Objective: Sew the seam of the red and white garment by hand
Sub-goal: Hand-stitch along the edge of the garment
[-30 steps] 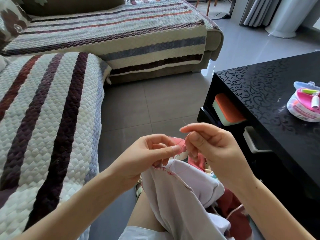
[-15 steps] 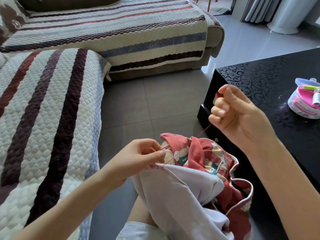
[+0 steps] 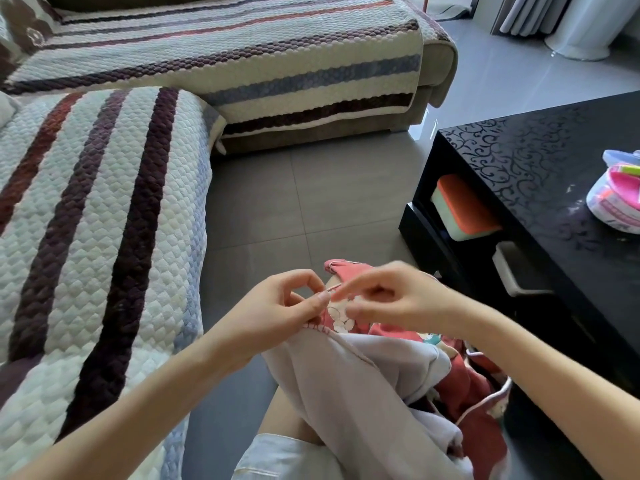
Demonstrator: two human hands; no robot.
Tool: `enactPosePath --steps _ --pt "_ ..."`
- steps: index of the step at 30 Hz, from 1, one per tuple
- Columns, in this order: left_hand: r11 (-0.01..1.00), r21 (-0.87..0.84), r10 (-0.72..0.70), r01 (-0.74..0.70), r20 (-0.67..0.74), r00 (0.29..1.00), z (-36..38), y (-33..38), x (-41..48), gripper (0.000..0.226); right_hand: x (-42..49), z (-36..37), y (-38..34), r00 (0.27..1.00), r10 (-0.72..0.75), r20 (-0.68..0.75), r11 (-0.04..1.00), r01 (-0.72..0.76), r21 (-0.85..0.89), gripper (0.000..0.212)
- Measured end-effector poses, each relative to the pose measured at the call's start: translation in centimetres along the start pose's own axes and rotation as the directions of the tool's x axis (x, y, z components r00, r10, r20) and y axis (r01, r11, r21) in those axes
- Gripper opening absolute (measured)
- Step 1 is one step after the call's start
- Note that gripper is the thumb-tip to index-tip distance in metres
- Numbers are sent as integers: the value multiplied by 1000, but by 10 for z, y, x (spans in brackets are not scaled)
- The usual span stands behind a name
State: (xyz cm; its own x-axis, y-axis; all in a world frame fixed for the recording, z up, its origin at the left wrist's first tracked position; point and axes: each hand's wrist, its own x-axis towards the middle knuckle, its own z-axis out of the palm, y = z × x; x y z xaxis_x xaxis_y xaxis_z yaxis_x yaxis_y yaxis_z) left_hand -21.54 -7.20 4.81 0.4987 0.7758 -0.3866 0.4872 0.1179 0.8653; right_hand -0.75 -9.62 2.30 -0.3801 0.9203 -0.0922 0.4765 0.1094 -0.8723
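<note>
A grey tiled floor (image 3: 294, 209) runs between a sofa (image 3: 104, 220) under a striped quilted cover and a black patterned tabletop (image 3: 540, 161), which carries a round sewing kit (image 3: 614, 206) at the right of the view. We find the red and white garment (image 3: 363, 393) bunched on the person's lap, white side up, with the red printed side folded beyond it. The left hand (image 3: 277, 313) keeps a narrow grip: thumb and forefinger pinch the seam edge (image 3: 315, 326) at the top of the fabric, as they did half a second ago. The right hand (image 3: 391, 299) has changed position. Earlier it was raised beside the tabletop edge with a red thread drawn taut. Now it is back down at the seam, forefinger extended toward the left thumb and close to it. Motion blur covers its other fingers, so we cannot tell what its grip holds.
</note>
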Motion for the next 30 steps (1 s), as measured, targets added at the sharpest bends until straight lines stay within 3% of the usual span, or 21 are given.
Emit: enactPosePath --steps 3,9,14,18,30 --pt "1000 -8 23 -23 29 999 0 2 -2 24 -1 19 -5 997 -11 80 990 -1 139 16" --pt "999 11 41 -42 45 998 -1 3 -3 16 -5 15 -13 999 38 22 936 -43 349 20" --pt "994 -107 12 3 138 990 -7 3 -6 35 -9 -2 -23 998 49 -40 875 -23 484 21" --pt "996 -93 2 13 169 986 -8 0 -8 45 -12 -10 -30 991 83 -104 871 -22 490 18" --pt "993 -115 0 14 117 993 -4 0 -13 39 -11 -22 -36 964 111 -242 848 35 528 16"
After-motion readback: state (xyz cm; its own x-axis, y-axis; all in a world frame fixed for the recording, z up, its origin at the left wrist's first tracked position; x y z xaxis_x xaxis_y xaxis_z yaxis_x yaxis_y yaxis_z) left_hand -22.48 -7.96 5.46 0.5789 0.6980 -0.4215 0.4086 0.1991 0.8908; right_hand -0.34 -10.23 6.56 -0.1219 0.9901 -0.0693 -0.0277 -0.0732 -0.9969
